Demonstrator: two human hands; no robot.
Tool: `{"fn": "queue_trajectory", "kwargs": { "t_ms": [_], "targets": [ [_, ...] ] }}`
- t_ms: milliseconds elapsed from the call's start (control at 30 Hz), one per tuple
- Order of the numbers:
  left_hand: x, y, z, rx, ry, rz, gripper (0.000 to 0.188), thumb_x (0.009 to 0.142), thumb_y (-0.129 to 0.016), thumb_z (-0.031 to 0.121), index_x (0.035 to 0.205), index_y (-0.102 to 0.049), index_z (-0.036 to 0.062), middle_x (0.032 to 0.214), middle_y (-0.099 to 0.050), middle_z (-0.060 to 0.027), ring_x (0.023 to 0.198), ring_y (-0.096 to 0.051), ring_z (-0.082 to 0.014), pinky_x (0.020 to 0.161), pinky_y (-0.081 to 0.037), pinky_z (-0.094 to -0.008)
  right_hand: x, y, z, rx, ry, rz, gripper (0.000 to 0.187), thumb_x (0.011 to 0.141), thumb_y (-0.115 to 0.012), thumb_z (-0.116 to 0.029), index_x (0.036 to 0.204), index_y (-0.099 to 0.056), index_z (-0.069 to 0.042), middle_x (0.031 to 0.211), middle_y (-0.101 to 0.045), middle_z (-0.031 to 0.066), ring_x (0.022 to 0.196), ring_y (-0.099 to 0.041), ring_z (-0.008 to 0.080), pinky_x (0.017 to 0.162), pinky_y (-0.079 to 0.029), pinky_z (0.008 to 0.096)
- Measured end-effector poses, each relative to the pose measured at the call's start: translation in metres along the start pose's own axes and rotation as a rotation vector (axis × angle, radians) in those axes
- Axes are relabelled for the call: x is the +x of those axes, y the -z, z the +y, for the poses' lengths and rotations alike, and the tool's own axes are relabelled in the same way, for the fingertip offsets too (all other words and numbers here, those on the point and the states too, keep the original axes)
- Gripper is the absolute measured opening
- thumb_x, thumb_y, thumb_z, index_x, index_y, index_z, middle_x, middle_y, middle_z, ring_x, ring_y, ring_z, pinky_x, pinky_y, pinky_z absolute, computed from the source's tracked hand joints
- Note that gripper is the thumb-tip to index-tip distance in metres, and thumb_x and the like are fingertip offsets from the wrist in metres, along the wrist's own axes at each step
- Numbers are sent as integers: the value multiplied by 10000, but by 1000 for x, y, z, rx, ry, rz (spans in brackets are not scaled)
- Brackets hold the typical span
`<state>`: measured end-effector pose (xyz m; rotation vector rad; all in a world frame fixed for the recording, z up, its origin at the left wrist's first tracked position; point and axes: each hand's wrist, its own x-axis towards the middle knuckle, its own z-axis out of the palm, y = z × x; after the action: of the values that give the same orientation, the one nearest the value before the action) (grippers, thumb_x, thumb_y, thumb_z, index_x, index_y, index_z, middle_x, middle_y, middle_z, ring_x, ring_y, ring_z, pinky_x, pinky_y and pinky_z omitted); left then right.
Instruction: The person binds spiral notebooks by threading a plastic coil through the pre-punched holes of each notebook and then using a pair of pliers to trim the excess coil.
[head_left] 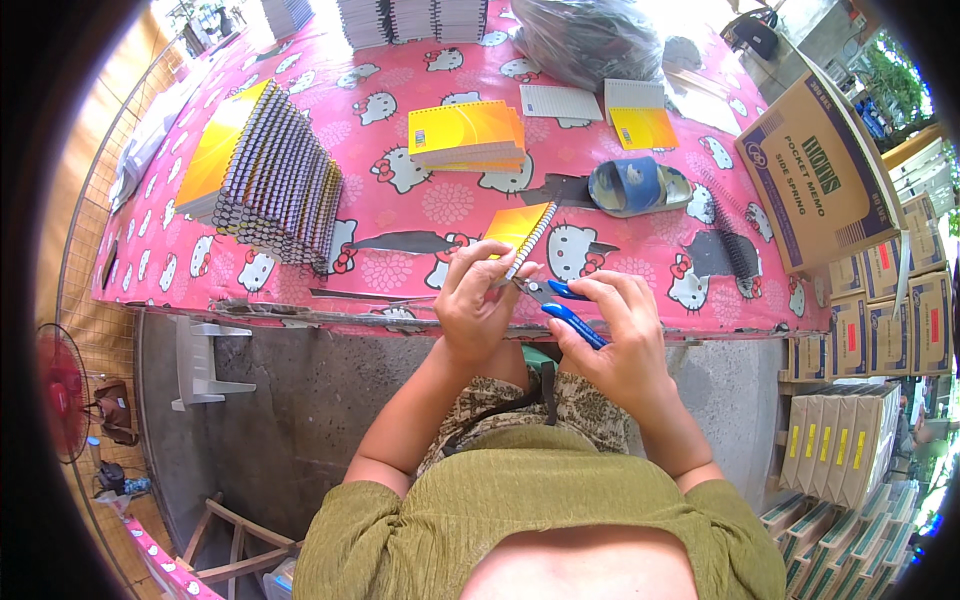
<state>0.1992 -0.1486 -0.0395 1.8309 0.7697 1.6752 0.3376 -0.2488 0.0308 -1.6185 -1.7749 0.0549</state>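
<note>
My left hand (pixel 477 300) is closed on a small spiral notebook (pixel 513 229) with a yellow-orange cover, tilted above the table's near edge. A white wire coil runs along the notebook's right side. In my right hand (pixel 622 325) is a pair of cutting pliers (pixel 575 325) with blue handles, which stand spread apart. The pliers' metal jaws meet the lower end of the coil, beside my left fingertips. Whether the jaws grip the wire is too small to tell.
A tall stack of spiral notebooks (pixel 275 180) stands left, and a lower yellow pile (pixel 465 135) lies farther back. A blue slipper (pixel 640 186) and loose dark coils (pixel 735 235) lie right of centre. A cardboard box (pixel 820 170) stands at the right edge; a plastic bag (pixel 590 40) sits behind.
</note>
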Motion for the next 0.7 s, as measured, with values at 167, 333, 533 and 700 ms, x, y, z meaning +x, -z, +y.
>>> {"fn": "queue_trajectory", "kwargs": {
  "t_ms": [167, 333, 533, 700],
  "targets": [
    [4, 7, 0, 94, -154, -22, 271, 654, -809, -33, 857, -634, 4, 895, -634, -104, 777, -606, -218, 663, -487, -328, 7, 1, 22, 799, -443, -307, 286, 849, -678, -207, 1003, -617, 27, 871, -642, 118, 753, -629, 208, 636, -504, 342],
    [10, 9, 3, 47, -249, -39, 267, 657, -817, -15, 844, -628, 5, 900, -634, -113, 769, -609, -221, 649, -491, -306, 3, -3, 42, 1647, -905, -556, 262, 927, -602, -177, 1027, -600, 65, 871, -666, 122, 727, -652, 150, 611, -523, 283],
    [77, 56, 30, 119, -129, 139, 205, 742, -773, 9, 863, -609, 28, 919, -634, -96, 812, -601, -147, 675, -487, -254, -15, 2, 54, 496, -473, -84, 357, 853, -687, -210, 1116, -591, 11, 1023, -633, 119, 907, -613, 211, 797, -492, 330],
    [190, 167, 55, 5, -56, 770, 242, 828, -737, 163, 795, -542, 24, 806, -611, -62, 708, -556, -96, 607, -450, -238, -36, 7, 112, -122, -399, 142, 346, 826, -688, -206, 1093, -598, -6, 1028, -589, 155, 1003, -553, 299, 900, -429, 403]
  ]
}}
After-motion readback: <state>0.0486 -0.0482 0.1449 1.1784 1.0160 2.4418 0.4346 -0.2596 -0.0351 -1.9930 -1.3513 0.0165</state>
